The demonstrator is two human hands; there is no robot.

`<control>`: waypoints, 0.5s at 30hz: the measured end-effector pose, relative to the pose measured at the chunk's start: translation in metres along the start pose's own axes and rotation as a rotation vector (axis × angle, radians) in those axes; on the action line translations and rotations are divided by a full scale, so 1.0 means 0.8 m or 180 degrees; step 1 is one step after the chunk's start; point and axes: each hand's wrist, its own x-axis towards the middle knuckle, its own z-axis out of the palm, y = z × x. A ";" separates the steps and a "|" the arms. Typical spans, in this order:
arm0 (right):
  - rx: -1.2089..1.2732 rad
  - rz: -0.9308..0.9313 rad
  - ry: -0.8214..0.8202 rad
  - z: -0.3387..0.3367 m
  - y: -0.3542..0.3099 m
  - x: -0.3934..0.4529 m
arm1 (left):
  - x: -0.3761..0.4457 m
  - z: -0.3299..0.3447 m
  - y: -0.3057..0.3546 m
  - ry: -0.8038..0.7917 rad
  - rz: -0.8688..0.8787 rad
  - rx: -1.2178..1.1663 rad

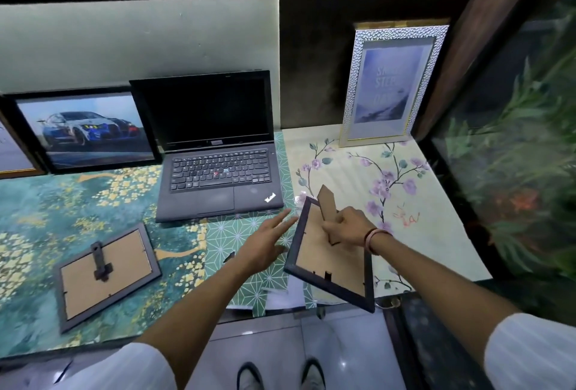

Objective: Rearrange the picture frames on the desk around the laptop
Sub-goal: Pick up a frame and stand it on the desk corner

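Note:
An open black laptop (218, 152) sits mid-desk. My right hand (346, 226) grips the cardboard stand of a dark-framed picture frame (324, 262), held back-side up and tilted over the desk's front edge. Just left of that frame, my left hand (268, 241) hovers with its fingers spread and nothing in it. A grey frame (107, 274) lies face down at the front left. Left of the laptop, a black frame with a car photo (84, 127) leans on the wall. A silver textured frame (389, 84) stands upright at the back right.
Part of another frame (12, 149) shows at the far left edge. Patterned mats cover the desk: teal and gold (46, 218) on the left, floral (420, 202) on the right. Green plants (523, 140) stand past the desk's right edge. My shoes (280, 374) show on the floor below.

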 end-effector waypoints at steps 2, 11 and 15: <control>0.0278 0.0149 -0.0171 -0.017 -0.002 0.004 | 0.012 -0.005 0.012 0.0314 0.0138 -0.0261; 0.2364 0.0950 0.0072 -0.116 0.009 0.030 | 0.067 -0.053 0.055 0.0650 -0.0408 -0.2180; 0.3292 0.1616 0.0637 -0.139 0.034 0.066 | 0.095 -0.046 0.065 0.0715 -0.0562 -0.2251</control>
